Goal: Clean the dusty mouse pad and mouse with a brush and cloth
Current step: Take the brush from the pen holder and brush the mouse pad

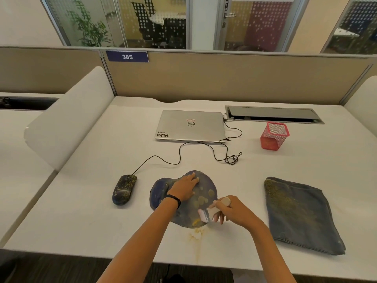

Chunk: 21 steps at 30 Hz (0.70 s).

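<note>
A dark blue mouse pad (206,184) with yellowish dust spots lies near the desk's front edge. My left hand (185,188) rests flat on its upper part, fingers straight. My right hand (230,211) grips a small pale brush (208,213) whose bristles touch the pad's lower right edge. Yellow dust (196,234) lies on the desk just below the pad. A black wired mouse (124,192), speckled with dust, sits to the left of the pad. A folded blue-grey cloth (302,215) with dust on it lies to the right.
A shut silver laptop (190,125) lies behind the pad, with a black cable (214,154) looping across the desk to the mouse. A red mesh pen holder (274,135) stands at the back right beside a cable tray slot (273,114). White dividers flank the desk.
</note>
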### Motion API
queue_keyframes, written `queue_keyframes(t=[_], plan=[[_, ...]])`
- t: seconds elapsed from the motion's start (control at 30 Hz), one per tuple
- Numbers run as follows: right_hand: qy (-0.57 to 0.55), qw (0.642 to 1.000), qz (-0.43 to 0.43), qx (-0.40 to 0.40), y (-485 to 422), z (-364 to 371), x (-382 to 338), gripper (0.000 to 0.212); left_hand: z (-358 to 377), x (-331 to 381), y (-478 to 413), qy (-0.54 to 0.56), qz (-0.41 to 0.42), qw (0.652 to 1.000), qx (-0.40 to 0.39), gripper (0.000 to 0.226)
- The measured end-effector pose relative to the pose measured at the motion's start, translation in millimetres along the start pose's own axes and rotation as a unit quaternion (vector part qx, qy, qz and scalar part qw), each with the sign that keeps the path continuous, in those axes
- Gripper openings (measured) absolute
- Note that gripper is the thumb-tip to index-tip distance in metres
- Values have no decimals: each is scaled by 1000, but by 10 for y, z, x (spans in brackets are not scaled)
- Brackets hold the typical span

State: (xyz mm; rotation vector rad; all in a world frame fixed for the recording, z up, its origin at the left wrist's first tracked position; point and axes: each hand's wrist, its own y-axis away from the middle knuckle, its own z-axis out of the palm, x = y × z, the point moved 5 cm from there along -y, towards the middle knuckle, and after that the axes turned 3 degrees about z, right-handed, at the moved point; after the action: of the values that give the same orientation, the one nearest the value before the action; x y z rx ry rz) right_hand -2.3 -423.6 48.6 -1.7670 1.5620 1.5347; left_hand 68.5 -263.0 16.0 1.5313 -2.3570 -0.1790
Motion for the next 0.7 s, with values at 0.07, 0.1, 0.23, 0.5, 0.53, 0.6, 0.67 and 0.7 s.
queue_keyframes(t=[0.07,0.1,0.23,0.5,0.53,0.6,0.67,0.7], plan=[[1,1000,-3,-7,19,0,-23,31,0,1,1,2,-2,1000,1,56],[1,1000,-11,6,14,-9,-32,30,2,3,0,3,-2,1000,0,56],[24,998,-27,54,-35,7,-8,34,0,7,3,5,-4,1000,-1,57],[10,997,-42,71,-14,-2,-4,32,8,3,-2,3,-6,1000,-3,58],[15,996,-43,82,-14,-1,3,33,7,3,-3,3,-5,1000,-2,58],[40,996,-35,69,-9,27,26,36,8,1,-4,4,-6,1000,-2,59],[37,999,-21,25,5,64,44,36,16,-2,-2,4,-8,1000,-2,59],[27,999,-19,9,14,70,40,36,19,-2,-3,5,-8,1000,-1,58]])
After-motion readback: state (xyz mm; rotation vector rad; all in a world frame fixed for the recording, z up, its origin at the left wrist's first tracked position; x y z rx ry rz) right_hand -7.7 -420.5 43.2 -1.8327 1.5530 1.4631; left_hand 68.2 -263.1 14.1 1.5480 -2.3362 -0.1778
